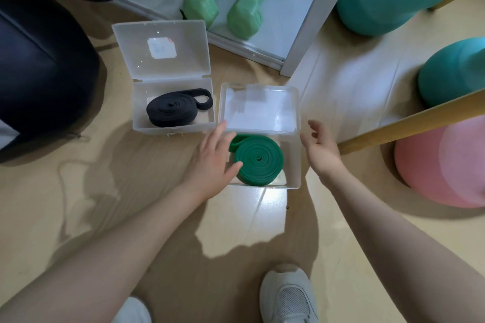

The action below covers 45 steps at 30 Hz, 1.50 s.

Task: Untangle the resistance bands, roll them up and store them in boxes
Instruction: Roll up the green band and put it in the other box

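Head view: the green band [258,159] lies rolled inside the near clear box [295,165], lid up; the black band [174,110] lies coiled in the far box [136,107]. The left hand [214,158], fingers straight, rests at the green roll's edge. The right hand [321,151] hovers beside the box, loosely curled, holding nothing.

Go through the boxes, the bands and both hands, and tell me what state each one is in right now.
Left box: open, lid laid back flat.
Black band: rolled, loose end loop sticking out, inside left box.
Right box: open, lid raised.
Green band: rolled, inside right box.
Left hand: open, fingers straight, touching green band.
Right hand: open, fingers relaxed, beside right box, holding nothing.
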Available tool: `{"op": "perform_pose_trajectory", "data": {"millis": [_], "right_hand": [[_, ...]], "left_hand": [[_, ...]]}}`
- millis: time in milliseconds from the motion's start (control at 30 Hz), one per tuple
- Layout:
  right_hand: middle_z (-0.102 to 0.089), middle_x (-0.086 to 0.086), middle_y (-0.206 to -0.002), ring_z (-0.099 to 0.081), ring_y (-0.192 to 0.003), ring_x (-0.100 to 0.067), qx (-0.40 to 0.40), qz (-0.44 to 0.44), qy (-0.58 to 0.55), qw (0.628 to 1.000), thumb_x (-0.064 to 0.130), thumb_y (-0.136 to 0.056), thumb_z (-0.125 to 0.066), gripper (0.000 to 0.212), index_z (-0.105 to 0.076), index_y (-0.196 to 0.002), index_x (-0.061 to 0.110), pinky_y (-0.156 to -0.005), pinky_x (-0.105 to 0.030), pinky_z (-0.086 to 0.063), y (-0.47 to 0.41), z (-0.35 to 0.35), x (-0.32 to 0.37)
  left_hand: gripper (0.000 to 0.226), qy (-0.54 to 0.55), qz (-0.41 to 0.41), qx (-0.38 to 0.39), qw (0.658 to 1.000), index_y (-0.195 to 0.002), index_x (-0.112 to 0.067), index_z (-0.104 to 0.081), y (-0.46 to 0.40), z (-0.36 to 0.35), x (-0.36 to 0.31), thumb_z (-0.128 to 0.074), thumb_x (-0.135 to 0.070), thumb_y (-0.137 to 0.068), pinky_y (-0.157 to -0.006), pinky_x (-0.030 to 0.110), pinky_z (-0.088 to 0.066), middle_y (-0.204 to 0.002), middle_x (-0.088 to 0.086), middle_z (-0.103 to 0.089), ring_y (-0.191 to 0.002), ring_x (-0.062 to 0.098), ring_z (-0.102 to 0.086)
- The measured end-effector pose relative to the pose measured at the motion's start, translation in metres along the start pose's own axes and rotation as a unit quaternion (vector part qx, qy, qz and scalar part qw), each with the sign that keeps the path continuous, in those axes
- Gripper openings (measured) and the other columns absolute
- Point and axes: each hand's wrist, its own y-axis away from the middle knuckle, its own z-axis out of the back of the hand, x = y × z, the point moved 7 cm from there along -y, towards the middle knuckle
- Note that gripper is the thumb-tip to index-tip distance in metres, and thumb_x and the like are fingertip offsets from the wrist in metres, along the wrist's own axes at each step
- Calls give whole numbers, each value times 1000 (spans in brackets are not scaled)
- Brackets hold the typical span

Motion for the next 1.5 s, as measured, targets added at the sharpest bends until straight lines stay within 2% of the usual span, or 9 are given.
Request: {"op": "perform_pose_trajectory", "data": {"millis": [133, 200, 367, 533, 667, 833, 933, 1167, 1500], "right_hand": [[-41, -4, -143, -45, -125, -21, 51, -87, -140, 985, 25, -96, -45, 55, -22, -146, 18, -103, -27, -35, -18, -14, -4], [-53, -2, -125, -58, -104, -17, 67, -106, -227, 966, 22, -95, -46, 54, -26, -145, 16, -80, -21, -52, -19, -19, 1], [-59, 0, -85, -52, -82, -14, 27, -101, -404, 909, 36, -100, -29, 40, -61, -86, 16, -84, -27, -41, -17, -12, 17], [-62, 6, -92, -56, -94, -10, 41, -93, -285, 953, 40, -97, -37, 39, -61, -77, 16, -97, -28, -36, 11, -1, 9], [-58, 4, -102, -56, -88, -12, -18, -93, -198, 976, 31, -91, -55, 34, -51, -119, 13, -77, -24, -45, 41, 1, -12], [-58, -15, -82, -57, -69, -33, 73, -310, -301, 899, 32, -87, -61, 37, -56, -103, -1, -54, -34, -55, 87, -48, -51], [-56, -17, -80, -62, -72, -31, 70, -331, -428, 838, 21, -91, -58, 23, -55, -91, -2, -54, -30, -57, 97, -67, -46], [-59, -14, -78, -62, -60, -20, 60, -331, -455, 824, 15, -94, -51, 16, -54, -86, 2, -47, -25, -55, 85, -81, -41], [-54, -11, -67, -61, -50, -16, 50, -275, -399, 873, 16, -98, -44, 28, -53, -77, -1, -43, -23, -48, 71, -68, -37]], "left_hand": [[70, 183, 99, -49, 977, -147, -11, -7, -4, -2, 2, -49, -24, -94, -104, 12, -3, -157, -2, 6, -143, 10, -2], [70, 215, 128, -71, 965, -147, -11, -8, -4, -5, 2, -51, -20, -93, -102, 10, -5, -156, 1, 3, -142, 10, -6], [49, 401, 243, -134, 873, -140, -15, -33, 9, -22, 17, -47, -25, -94, -110, 32, -29, -141, -3, -40, -129, 14, -38], [44, 515, 315, -133, 786, -116, -22, -60, 19, -20, 31, -29, -46, -98, -86, 31, -43, -117, -1, -62, -107, 19, -57], [42, 534, 326, -84, 776, -95, -32, -65, 28, -22, 27, -29, -52, -95, -89, 34, -48, -106, -4, -69, -94, 14, -64], [33, 522, 362, -39, 771, -128, -25, -46, 42, -34, 18, -44, -34, -96, -71, 29, -44, -112, -5, -54, -89, 16, -54], [38, 580, 407, -21, 705, -134, -25, -41, 51, -50, 14, -48, -27, -96, -77, 32, -50, -117, -2, -48, -95, 33, -59], [31, 708, 409, -48, 574, -124, -6, -51, 44, -52, 8, -47, 0, -94, -85, 34, -49, -101, 11, -60, -96, 29, -59], [31, 674, 410, -48, 612, -123, -12, -52, 37, -55, 4, -47, -2, -94, -89, 30, -50, -105, 12, -61, -96, 23, -61]]}}
